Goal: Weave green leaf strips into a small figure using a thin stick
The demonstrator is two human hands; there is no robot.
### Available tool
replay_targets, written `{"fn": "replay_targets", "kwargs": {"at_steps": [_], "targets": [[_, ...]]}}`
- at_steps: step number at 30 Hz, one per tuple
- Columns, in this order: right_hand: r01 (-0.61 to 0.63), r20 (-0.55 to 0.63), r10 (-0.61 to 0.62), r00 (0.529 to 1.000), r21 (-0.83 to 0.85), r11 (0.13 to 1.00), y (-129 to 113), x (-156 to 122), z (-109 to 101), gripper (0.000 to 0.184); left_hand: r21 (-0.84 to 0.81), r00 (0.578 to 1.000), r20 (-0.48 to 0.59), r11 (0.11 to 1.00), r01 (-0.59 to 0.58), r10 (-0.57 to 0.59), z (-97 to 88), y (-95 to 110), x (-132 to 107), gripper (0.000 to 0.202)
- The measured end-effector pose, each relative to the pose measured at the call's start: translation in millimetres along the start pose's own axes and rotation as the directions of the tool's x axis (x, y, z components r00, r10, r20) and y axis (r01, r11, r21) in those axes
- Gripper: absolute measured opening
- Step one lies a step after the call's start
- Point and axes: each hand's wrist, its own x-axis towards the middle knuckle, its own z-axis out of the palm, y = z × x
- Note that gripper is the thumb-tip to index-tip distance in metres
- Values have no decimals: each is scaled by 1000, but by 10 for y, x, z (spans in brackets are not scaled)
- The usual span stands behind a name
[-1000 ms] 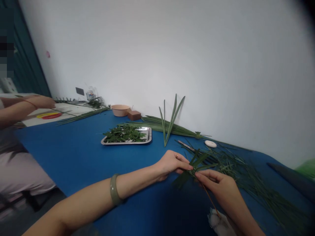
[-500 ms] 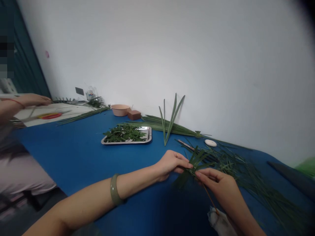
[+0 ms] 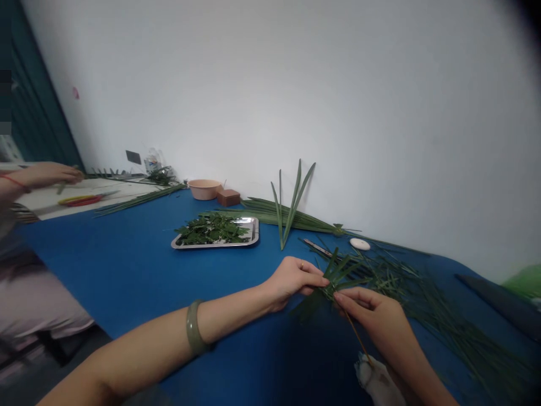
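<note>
Between my hands is a small bunch of green leaf strips (image 3: 338,273), fanned out from a gathered centre. My left hand (image 3: 293,280) pinches it from the left side, thumb and fingers pressed together. From the right, my right hand (image 3: 369,310) closes its thumb and fingertips on the gathered centre. A thin brown stem (image 3: 357,338) runs down from there, past my right hand, to a whitish wrapped bundle (image 3: 377,380) near my right forearm. My fingertips partly hide the centre of the bunch.
A metal tray (image 3: 255,231) of cut leaves, a pink basin (image 3: 205,190) and a brown box (image 3: 229,197) lie beyond. Long leaves (image 3: 291,217) rest along the wall. Loose strips (image 3: 443,307) and a white oval object (image 3: 360,244) lie right. A co-worker's hand (image 3: 53,173) is far left.
The whole view has shifted slightly, so things appear a little further left. Both my hands keep their hold on the leaf strips, and the co-worker's hand has moved slightly.
</note>
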Motion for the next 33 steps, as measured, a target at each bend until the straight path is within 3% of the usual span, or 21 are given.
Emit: {"fn": "replay_targets", "kwargs": {"at_steps": [10, 20, 33], "targets": [[-69, -12, 69, 998, 33, 997, 19, 6, 7, 18, 60, 999, -38, 998, -13, 15, 5, -4, 19, 12], [-56, -1, 56, 998, 14, 998, 8, -2, 15, 17, 180, 996, -48, 981, -69, 79, -1, -24, 14, 15], [-57, 3, 57, 998, 24, 998, -15, -5, 15, 17, 203, 994, -21, 974, -100, 106, 6, -40, 15, 17]]}}
